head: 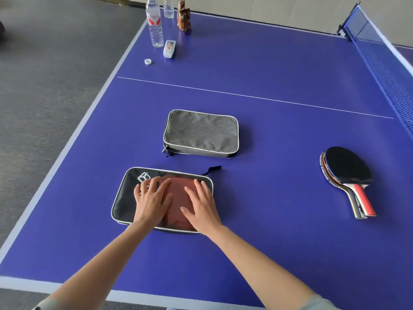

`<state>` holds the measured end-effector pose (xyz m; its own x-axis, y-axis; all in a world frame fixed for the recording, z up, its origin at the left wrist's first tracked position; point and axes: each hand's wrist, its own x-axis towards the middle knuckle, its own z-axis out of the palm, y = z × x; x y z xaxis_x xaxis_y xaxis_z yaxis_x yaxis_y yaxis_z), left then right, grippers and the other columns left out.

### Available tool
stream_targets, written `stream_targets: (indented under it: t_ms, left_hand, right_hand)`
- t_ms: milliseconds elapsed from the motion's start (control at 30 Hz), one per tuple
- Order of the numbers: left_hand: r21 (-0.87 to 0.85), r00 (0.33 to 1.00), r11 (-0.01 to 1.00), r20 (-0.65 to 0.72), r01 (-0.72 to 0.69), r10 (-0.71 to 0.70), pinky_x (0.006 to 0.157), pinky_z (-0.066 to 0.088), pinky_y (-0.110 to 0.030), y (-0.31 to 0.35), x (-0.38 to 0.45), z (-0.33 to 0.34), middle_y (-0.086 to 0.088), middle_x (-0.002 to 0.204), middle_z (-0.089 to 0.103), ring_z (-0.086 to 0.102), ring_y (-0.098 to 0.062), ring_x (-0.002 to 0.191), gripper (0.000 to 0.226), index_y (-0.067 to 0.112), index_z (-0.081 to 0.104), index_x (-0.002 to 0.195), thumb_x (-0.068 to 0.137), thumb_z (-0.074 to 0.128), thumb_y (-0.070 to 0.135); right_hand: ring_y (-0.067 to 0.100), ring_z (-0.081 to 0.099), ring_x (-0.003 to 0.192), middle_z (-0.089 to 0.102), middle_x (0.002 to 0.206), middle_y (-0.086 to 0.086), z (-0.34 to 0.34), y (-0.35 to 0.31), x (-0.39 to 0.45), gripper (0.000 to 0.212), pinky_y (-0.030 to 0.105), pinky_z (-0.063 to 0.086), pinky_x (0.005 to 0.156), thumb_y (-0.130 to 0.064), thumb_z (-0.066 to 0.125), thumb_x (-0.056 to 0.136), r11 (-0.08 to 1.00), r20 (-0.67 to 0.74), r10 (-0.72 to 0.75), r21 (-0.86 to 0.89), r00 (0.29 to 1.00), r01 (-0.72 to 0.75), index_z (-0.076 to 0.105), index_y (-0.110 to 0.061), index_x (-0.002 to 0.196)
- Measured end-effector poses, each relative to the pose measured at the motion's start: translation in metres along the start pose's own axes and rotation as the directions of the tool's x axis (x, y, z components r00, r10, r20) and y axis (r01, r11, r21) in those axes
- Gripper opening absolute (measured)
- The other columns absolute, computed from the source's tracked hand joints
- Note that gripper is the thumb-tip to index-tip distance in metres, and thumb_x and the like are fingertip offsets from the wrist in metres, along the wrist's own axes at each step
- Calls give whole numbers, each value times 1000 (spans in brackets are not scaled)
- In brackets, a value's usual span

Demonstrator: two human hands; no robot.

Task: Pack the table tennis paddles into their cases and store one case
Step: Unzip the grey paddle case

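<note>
Pressing flat, fingers straight, gripping nothing: left hand (150, 199) and right hand (201, 205) on black paddle case (125, 198), near table edge. Grey case (201, 133) just beyond. Stacked paddles (348, 175) well right.

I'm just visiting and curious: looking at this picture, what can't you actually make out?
All in the head view:
- Black case: the left hand and right hand lie flat on its window, hiding much of the red paddle inside.
- Grey case: opaque, contents unseen.
- Stacked paddles: the top one covers the rest, so their count is unclear.
- Bottles: tops cut off by the upper edge.
</note>
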<state>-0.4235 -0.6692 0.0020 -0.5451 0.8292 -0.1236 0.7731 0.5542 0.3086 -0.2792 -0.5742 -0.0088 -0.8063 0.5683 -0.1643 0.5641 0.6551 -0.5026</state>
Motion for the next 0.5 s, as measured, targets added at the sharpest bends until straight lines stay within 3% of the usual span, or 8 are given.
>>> stream_targets:
  t_ms: [133, 300, 400, 500]
  left_hand:
    - [-159, 994, 987, -111, -3, -15, 98, 33, -44, 22, 49, -17, -9, 128, 50, 40, -32, 118, 40, 16, 53, 130, 91, 53, 25]
    - [-151, 989, 988, -143, -42, 20, 83, 42, -39, 38, 119, -31, -9, 120, 54, 46, -29, 114, 31, 13, 60, 121, 91, 54, 17]
    - [-248, 980, 961, -126, 120, -155, 90, 43, -44, 35, 157, -31, -12, 133, 45, 40, -33, 121, 44, 13, 48, 133, 90, 55, 19]
    - [-369, 943, 882, -42, 293, -331, 97, 39, -46, 30, 185, -23, -19, 136, 41, 40, -37, 123, 47, 4, 42, 133, 90, 55, 21]
  right_hand:
    - [26, 21, 143, 28, 152, 12, -39, 23, 26, 48, 36, 18, 117, -17, 56, 89, 987, -202, 93, 147, 975, -64, 44, -11, 136]
    - [29, 21, 142, 25, 152, 15, -81, 53, 80, 49, 37, 23, 115, -14, 56, 89, 956, -261, 266, 198, 928, -218, 44, -9, 136]
    - [30, 15, 144, 17, 155, 17, -94, 74, 111, 56, 40, 22, 116, -20, 58, 90, 928, -297, 357, 225, 885, -299, 37, -13, 141]
    - [33, 10, 144, 9, 156, 20, -100, 93, 138, 64, 40, 16, 118, -24, 57, 91, 875, -267, 458, 301, 848, -378, 27, -14, 146]
